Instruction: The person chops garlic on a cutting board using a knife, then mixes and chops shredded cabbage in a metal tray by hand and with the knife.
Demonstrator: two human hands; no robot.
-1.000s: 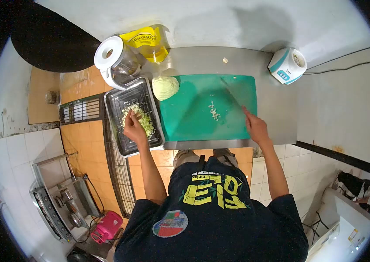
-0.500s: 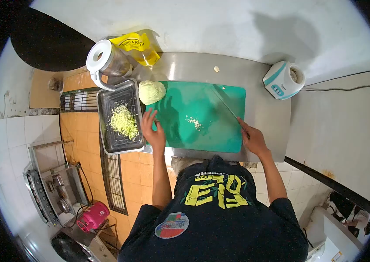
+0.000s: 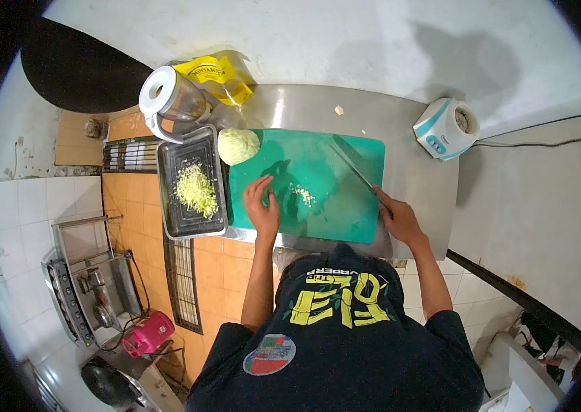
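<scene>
My right hand (image 3: 399, 218) is closed round the handle of a knife (image 3: 353, 162), whose blade points up and left over the green cutting board (image 3: 276, 213). My left hand (image 3: 261, 206) is over the board's left part with its fingers apart and nothing in them. Just right of it lies a small heap of chopped white bits (image 3: 303, 195), perhaps garlic. A pale green cabbage (image 3: 238, 146) rests at the board's upper left corner. Left of the board, a metal tray (image 3: 160, 180) holds shredded cabbage (image 3: 196, 191).
A lidded blender jug (image 3: 180, 103) and a yellow oil pouch (image 3: 218, 79) stand behind the tray. The white-and-teal blender base (image 3: 447, 129) sits at the steel table's (image 3: 304, 103) right end, its cord running right. A small pale piece (image 3: 339, 110) lies behind the board.
My left hand has moved right, from beside the tray's edge to over the board near the chopped bits. The knife blade has turned slightly, showing more of its flat side.
</scene>
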